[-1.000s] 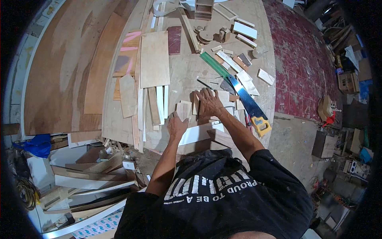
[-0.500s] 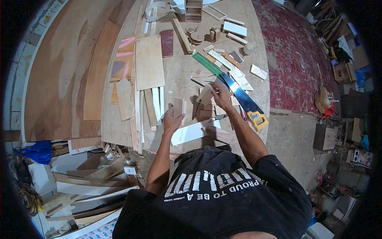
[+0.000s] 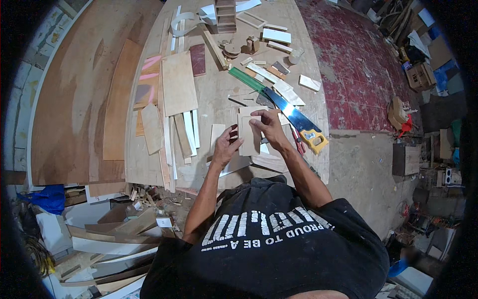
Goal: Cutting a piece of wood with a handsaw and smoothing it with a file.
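Note:
A small flat wooden board is pinched at its upper right edge by my right hand, thumb and fingers closed on it. My left hand is at the board's left side with its fingers spread and curved; whether a fingertip touches the edge I cannot tell. Behind the held board, another pale wooden piece shows at the top. A light wood strip lies just left of my left hand. Under and below the hands, more wooden pieces are partly hidden by the board and my arms.
A handsaw with a yellow handle and green cover lies right of my right hand, red-handled pliers beside it. Plywood panels and strips cover the table's left. A small wooden shelf unit stands at the far end. Offcuts pile lower left.
My left hand has come off the wood piece it was touching and opened. My right hand has brought its board left and nearer, between both hands. The whole view has shifted slightly.

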A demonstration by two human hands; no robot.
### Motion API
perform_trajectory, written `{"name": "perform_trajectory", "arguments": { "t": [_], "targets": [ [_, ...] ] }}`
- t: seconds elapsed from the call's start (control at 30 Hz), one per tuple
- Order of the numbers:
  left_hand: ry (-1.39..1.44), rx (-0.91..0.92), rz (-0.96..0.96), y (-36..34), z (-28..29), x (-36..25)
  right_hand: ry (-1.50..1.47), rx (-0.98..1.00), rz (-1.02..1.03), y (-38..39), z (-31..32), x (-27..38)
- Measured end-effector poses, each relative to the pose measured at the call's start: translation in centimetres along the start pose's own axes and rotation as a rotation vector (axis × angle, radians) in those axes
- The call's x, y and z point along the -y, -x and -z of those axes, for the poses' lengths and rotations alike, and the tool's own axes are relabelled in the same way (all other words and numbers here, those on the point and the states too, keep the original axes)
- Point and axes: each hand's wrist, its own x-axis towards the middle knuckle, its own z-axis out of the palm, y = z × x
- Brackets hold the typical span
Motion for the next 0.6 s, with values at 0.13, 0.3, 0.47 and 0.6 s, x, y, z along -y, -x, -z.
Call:
{"name": "perform_trajectory", "arguments": {
  "t": [0.13,0.3,0.47,0.6],
  "targets": [
    [0.026,0.046,0.004,1.5,-0.4,0.1,-0.072,-0.092,0.058,1.8,-0.6,0.2],
    [0.338,0.157,0.066,2.9,-0.6,0.8,-0.212,-0.155,-0.008,3.8,-1.8,1.2],
    [0.48,0.198,0.086,4.5,-3.2,0.2,0.024,-0.342,0.314,4.5,-4.0,0.4],
    [0.471,0.178,0.09,4.9,-3.6,0.1,0.073,-0.246,0.183,5.5,-3.2,-0.1]
  ]
}}
